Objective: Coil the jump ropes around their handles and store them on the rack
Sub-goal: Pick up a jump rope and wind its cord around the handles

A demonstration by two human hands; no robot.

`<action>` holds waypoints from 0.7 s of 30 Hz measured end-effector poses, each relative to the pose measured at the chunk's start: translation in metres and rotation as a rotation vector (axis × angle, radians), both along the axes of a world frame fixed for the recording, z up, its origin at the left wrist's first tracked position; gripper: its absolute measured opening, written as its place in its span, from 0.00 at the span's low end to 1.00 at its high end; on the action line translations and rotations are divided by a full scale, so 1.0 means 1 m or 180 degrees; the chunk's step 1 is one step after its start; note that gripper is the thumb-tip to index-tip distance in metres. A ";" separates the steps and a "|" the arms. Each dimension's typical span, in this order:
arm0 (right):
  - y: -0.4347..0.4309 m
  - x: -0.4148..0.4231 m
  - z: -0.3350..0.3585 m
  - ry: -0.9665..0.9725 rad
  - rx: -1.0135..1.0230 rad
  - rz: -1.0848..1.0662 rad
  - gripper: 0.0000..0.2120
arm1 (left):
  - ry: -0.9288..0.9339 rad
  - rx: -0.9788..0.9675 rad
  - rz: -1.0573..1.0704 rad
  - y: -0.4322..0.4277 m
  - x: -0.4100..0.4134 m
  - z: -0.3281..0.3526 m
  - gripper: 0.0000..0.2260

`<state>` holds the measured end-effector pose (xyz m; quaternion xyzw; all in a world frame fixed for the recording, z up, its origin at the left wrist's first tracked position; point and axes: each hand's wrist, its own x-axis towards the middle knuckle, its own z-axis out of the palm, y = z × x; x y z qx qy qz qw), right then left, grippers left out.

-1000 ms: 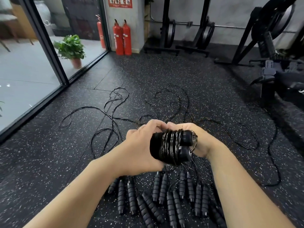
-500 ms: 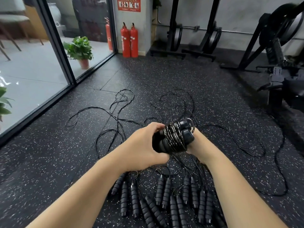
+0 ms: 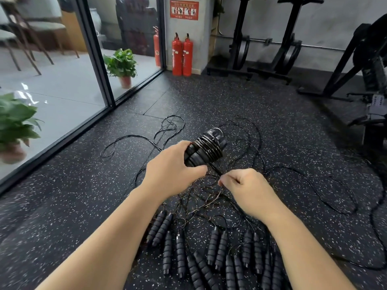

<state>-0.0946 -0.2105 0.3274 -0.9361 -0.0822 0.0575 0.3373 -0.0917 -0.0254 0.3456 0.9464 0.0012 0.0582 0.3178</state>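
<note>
At the far left we see a potted plant (image 3: 14,126) behind the glass wall (image 3: 62,80), and a second potted plant (image 3: 122,64) farther back beyond the same glass. Two red fire extinguishers (image 3: 181,55) stand against the pillar, just right of the glass.

Our left hand (image 3: 170,174) is raised over the speckled floor (image 3: 73,195), its fingers (image 3: 184,145) and thumb curled round the lower end of the coiled jump rope (image 3: 207,149): a pair of black handles held together, tilted up and away to the right, with shiny cord wound in tight turns around their upper part. A short tail of cord runs down from the bundle toward our right hand (image 3: 247,188), which sits just below and right of it, fingers curled into a loose fist with thumb and forefinger pinched together; whether the cord is actually between them we cannot tell.

Below both hands, the loose jump ropes (image 3: 217,248) lie on the floor, handles in rough pairs side by side, their cords tangled and looping outward. At the right stand dark gym machines (image 3: 368,80).
</note>
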 end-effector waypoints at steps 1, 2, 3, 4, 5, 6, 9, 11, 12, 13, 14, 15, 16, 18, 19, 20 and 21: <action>0.005 -0.004 0.002 -0.0022 -0.0044 0.0072 0.15 | 0.0023 -0.0049 0.0064 0.004 0.001 -0.001 0.18; 0.009 -0.007 0.004 -0.0067 -0.0065 0.0142 0.16 | 0.0051 -0.0132 0.0116 0.007 0.002 -0.002 0.18; 0.012 -0.009 0.007 -0.0141 -0.0113 0.0188 0.16 | 0.0080 -0.0215 0.0148 0.010 0.003 -0.004 0.18; 0.015 -0.011 0.010 -0.0232 -0.0209 0.0197 0.16 | 0.0100 -0.0268 0.0158 0.012 0.003 -0.005 0.18; 0.016 -0.012 0.014 -0.0321 -0.0310 0.0189 0.16 | 0.0113 -0.0294 0.0160 0.012 0.004 -0.006 0.17; 0.017 -0.013 0.018 -0.0383 -0.0374 0.0182 0.16 | 0.0114 -0.0310 0.0164 0.013 0.004 -0.007 0.17; 0.019 -0.017 0.029 -0.0471 -0.0564 0.0253 0.16 | 0.0075 -0.0164 0.0210 0.012 0.005 -0.008 0.16; 0.020 -0.022 0.037 -0.0561 -0.0778 0.0353 0.18 | 0.0035 0.0166 0.0236 0.012 0.005 -0.008 0.16; 0.021 -0.024 0.042 -0.0614 -0.0866 0.0392 0.18 | -0.0005 0.0357 0.0234 0.011 0.005 -0.009 0.16; 0.021 -0.026 0.049 -0.0672 -0.0937 0.0415 0.18 | -0.0054 0.0553 0.0222 0.010 0.005 -0.010 0.15; 0.021 -0.028 0.055 -0.0724 -0.0994 0.0424 0.18 | -0.0104 0.0748 0.0196 0.009 0.005 -0.011 0.15; 0.020 -0.029 0.061 -0.0776 -0.1048 0.0421 0.18 | -0.0149 0.0923 0.0155 0.007 0.004 -0.012 0.15; 0.019 -0.028 0.065 -0.0839 -0.1114 0.0409 0.19 | -0.0192 0.1072 0.0094 0.004 0.003 -0.012 0.15; 0.017 -0.026 0.069 -0.1014 -0.1247 0.0335 0.22 | -0.0303 0.1357 -0.0107 -0.002 0.000 -0.012 0.15; 0.015 -0.024 0.069 -0.1119 -0.1284 0.0284 0.24 | -0.0371 0.1495 -0.0234 -0.006 -0.002 -0.012 0.16; 0.014 -0.022 0.068 -0.1226 -0.1298 0.0226 0.25 | -0.0435 0.1619 -0.0370 -0.010 -0.004 -0.012 0.17; 0.011 -0.019 0.066 -0.1326 -0.1287 0.0172 0.25 | -0.0473 0.1723 -0.0515 -0.013 -0.006 -0.013 0.19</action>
